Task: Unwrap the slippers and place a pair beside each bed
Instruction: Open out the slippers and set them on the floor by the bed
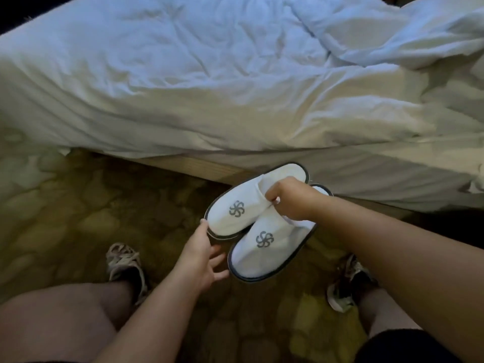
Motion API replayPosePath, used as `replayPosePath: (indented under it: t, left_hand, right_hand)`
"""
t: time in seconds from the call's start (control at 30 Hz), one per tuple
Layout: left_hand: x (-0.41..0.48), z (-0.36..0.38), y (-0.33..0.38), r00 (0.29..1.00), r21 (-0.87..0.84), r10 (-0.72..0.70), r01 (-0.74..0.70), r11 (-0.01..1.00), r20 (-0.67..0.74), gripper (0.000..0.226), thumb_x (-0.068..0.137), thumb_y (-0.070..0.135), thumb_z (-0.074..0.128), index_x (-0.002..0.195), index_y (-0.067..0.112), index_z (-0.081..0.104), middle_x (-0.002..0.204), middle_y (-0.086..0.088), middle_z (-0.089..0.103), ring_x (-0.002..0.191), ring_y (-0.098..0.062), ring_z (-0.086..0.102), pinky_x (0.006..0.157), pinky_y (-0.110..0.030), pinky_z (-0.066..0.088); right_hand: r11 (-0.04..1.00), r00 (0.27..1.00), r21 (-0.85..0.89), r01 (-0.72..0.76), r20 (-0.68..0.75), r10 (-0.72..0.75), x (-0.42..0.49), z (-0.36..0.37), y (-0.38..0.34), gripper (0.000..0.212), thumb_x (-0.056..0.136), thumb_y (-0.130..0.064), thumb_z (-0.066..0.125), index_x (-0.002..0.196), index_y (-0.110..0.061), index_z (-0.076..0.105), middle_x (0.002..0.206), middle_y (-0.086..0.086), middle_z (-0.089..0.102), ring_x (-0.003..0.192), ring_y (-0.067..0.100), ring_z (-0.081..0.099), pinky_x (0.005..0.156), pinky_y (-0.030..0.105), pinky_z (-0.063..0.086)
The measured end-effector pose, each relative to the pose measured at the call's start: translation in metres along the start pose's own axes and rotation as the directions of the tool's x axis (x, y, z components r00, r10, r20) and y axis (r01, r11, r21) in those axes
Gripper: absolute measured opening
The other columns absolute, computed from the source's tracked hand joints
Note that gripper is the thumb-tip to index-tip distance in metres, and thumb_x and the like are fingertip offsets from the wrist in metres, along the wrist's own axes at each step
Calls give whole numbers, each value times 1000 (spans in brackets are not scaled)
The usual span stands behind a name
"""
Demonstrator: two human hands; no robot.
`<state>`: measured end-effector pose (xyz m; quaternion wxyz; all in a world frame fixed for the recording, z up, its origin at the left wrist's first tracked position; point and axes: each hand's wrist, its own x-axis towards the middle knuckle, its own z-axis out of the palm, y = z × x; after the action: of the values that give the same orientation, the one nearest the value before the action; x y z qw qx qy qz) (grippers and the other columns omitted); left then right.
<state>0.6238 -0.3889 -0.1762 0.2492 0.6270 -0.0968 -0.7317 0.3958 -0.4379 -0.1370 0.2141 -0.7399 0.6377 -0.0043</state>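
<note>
Single head-worn wide-angle view, looking steeply down; bed (183, 74) edge close ahead, carpet (78, 205) below.

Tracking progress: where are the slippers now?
Head view, right of centre: the slippers are over the carpet by the bed, pinched by the right hand, the left hand touching one toe rim.

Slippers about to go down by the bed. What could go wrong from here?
1. One grip carries two: the right hand pinches both white slippers at their openings, while the left hand only touches a toe rim without gripping. One slipper might slide out and land askew.
2. The duvet hangs over the bed side just behind them. Slippers pushed too close could end up hidden under it.
</note>
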Motion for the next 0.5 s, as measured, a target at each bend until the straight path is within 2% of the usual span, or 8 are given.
replayPosePath:
  t: [0.1,0.2,0.27,0.4,0.5]
  left_hand:
    - [23,-4,-7,996,-94,-80,84,992,40,74,91,73,35,149,28,37,150,-20,42,129,-42,48,103,-69,33]
    - [51,0,-19,991,-167,-135,134,977,3,83,85,81,31,149,29,37,150,-19,42,127,-42,49,97,-71,35]
    - [70,4,-32,987,-226,-159,146,963,-38,85,82,83,32,148,30,38,148,-18,45,127,-41,49,97,-72,34]
    - [107,6,-65,985,-350,-137,92,932,-108,79,80,83,38,147,41,37,149,-15,43,130,-38,46,99,-67,37]
    - [136,2,-85,982,-419,-147,87,904,-114,78,79,83,38,144,42,40,146,-15,47,123,-37,52,88,-59,47]
  right_hand:
    - [999,998,28,40,46,-41,24,25,7,26,72,7,43,56,-13,44,56,0,34,51,17,27,44,24,22]
    - [998,992,58,14,124,-22,48,55,23,25,77,4,43,63,-11,59,63,1,55,54,20,48,46,29,41]
    - [998,987,57,5,162,-14,65,75,33,28,79,3,46,74,-14,68,77,3,66,67,22,61,57,35,54]
    - [996,967,79,-37,255,15,101,114,49,30,78,4,45,85,-12,69,93,9,67,84,27,63,72,39,56]
    - [993,950,121,-7,312,-31,126,142,59,29,80,9,48,93,-2,71,99,13,69,91,26,62,83,42,53]
